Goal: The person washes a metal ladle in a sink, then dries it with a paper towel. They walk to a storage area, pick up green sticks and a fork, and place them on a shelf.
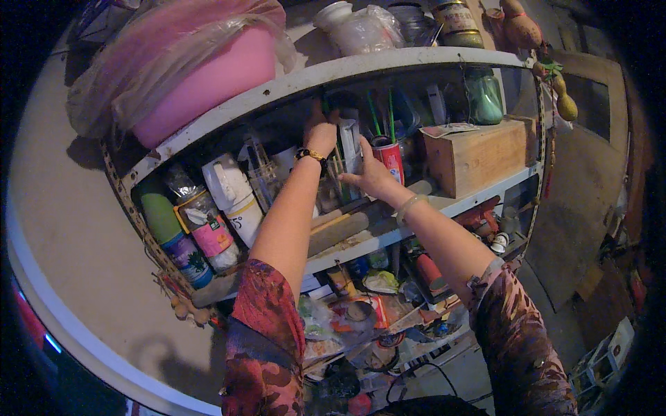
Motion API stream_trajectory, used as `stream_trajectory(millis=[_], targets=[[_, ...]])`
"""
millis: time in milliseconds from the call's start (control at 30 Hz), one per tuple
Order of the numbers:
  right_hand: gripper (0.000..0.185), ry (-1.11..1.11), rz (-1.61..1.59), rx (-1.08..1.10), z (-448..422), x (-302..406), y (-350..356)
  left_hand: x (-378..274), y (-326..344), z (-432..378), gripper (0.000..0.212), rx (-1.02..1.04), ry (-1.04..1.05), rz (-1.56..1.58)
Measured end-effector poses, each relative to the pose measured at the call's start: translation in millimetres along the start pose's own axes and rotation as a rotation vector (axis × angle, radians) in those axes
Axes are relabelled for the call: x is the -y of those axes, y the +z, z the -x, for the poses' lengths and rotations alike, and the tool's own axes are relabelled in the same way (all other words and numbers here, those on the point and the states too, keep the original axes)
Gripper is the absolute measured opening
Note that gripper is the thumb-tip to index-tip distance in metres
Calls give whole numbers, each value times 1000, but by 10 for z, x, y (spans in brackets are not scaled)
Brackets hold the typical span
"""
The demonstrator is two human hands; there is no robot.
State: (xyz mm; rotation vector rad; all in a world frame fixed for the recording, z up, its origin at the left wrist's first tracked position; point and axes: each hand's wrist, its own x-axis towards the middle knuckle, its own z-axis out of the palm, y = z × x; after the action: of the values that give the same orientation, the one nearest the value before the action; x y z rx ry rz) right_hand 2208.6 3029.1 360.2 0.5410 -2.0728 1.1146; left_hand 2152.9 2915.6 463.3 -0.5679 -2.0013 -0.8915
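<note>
My left hand (321, 136), with a dark and gold bracelet on its wrist, reaches into the shaded back of the middle shelf. Its blurred fingers are close to thin green sticks; whether they grip anything is unclear. Below it, thin wooden sticks (337, 161) stand beside a pale upright packet (349, 143). My right hand (377, 176), a pale bangle on the wrist, has its thumb and fingers spread in front of the packet. Just right of it stands a red can (390, 160) with green sticks (392, 114) rising behind its rim.
A wooden box (476, 156) and green glass jar (483, 99) occupy the shelf's right side. Bottles and a white thermos-like container (234, 192) stand at left. The white shelf edge (359, 255) runs below my forearms. Above sits a pink plastic tub (218, 78); clutter fills the lower shelf.
</note>
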Motion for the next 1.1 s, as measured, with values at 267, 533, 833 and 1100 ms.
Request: stream_trajectory(millis=[267, 533, 833, 1100], targets=[[96, 167, 149, 68, -42, 412, 139, 652, 1, -224, 64, -37, 147, -80], [97, 171, 301, 44, 99, 275, -75, -93, -121, 129, 73, -143, 87, -94], [25, 99, 298, 44, 364, 322, -571, -55, -308, 223, 86, 36, 4, -7], [26, 220, 168, -40, 625, 365, -866, -91, -391, 475, 107, -84, 144, 12]])
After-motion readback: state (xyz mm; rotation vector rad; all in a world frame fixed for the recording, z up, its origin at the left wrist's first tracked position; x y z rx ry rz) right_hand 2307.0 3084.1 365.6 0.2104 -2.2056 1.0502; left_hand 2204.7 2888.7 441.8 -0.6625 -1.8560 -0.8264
